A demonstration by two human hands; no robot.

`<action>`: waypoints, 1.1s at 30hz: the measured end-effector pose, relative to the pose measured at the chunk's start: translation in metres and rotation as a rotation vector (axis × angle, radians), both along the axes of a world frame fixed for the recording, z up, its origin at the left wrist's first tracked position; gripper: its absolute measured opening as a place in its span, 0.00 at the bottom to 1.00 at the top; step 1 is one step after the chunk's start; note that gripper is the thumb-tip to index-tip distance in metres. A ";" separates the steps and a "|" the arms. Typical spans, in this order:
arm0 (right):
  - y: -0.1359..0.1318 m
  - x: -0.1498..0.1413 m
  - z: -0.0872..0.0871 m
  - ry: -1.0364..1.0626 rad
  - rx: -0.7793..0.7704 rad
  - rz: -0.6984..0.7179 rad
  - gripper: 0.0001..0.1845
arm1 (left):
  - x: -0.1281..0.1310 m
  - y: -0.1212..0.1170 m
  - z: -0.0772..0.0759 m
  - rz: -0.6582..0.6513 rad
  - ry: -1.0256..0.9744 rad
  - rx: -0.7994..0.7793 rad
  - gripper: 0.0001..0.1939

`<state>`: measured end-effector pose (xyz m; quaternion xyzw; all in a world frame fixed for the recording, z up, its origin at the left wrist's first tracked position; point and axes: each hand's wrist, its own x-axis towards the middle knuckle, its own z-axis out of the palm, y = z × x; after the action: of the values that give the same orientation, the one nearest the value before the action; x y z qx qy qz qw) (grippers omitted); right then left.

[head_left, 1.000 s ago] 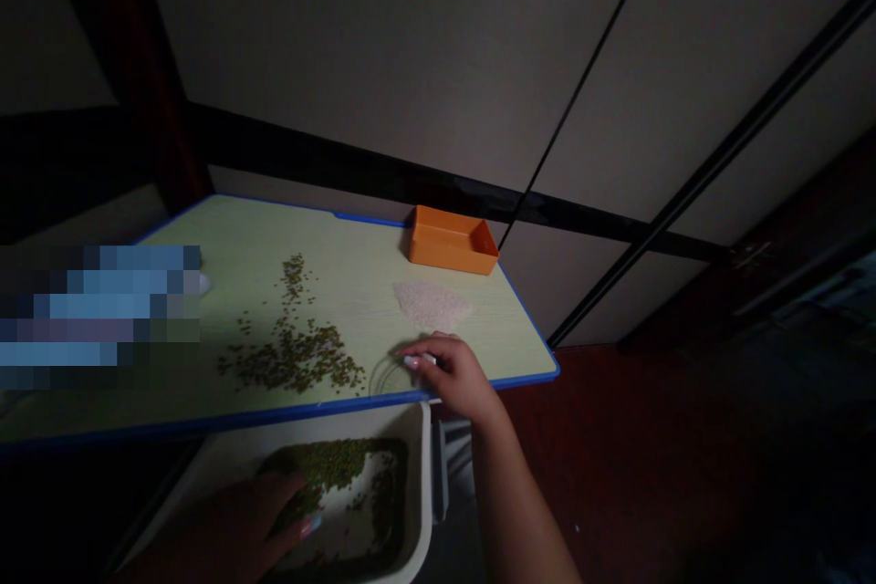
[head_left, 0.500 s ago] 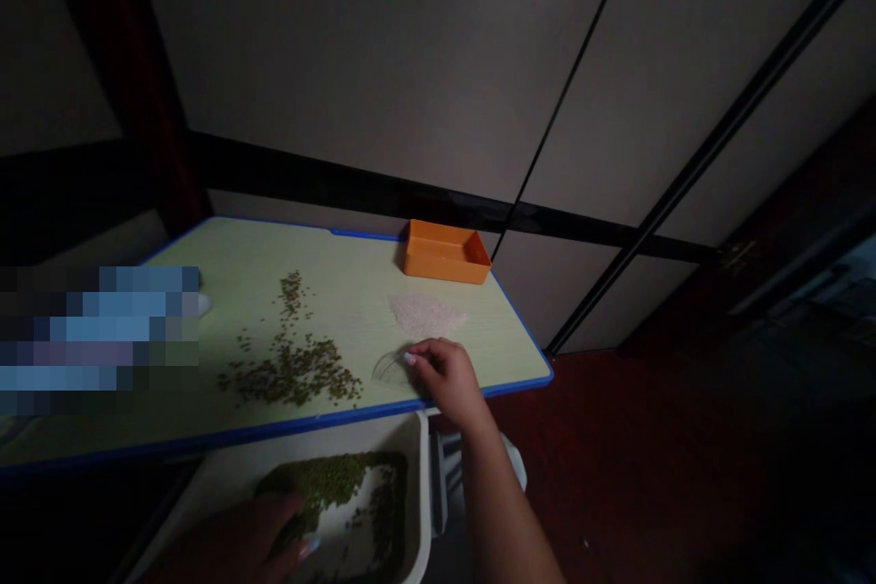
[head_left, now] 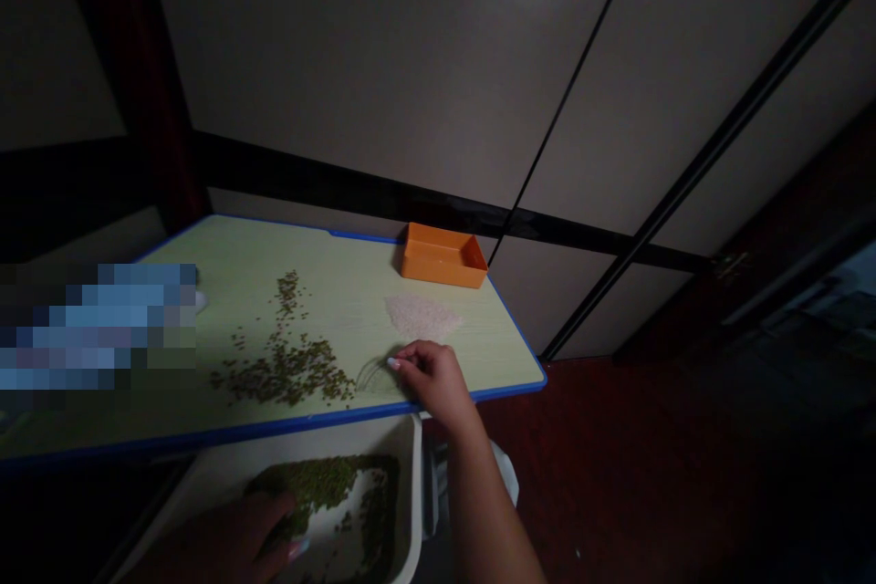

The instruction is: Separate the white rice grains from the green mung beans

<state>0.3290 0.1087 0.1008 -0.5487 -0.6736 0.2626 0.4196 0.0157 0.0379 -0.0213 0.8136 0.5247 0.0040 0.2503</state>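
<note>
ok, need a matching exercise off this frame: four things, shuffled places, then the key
Things
1. orange box
2. pale heap
3. left hand
4. right hand

Places
A. inside the white tub, at the green bits
B. at the near side of the table, fingertips at a thin curved item
C. at the table's far edge
D. on the tabletop, between the box and the right hand

Pairs: 1-C, 2-D, 3-A, 4-B

Dim grey panels (head_left: 383, 64) (black-striped) meet a dark red floor (head_left: 568, 447).
</note>
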 end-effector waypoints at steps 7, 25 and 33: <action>-0.004 -0.008 0.011 -0.096 0.007 0.004 0.02 | 0.000 -0.002 0.004 -0.010 0.012 -0.002 0.30; -0.010 -0.002 0.004 0.034 0.056 0.042 0.04 | -0.001 -0.002 0.011 -0.030 0.006 -0.029 0.28; -0.010 -0.004 0.005 0.029 0.053 -0.017 0.05 | 0.002 -0.003 0.011 -0.036 0.025 -0.032 0.31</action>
<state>0.3254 0.0983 0.1057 -0.5393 -0.6696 0.2491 0.4458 0.0175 0.0352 -0.0104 0.8189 0.5129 -0.0189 0.2568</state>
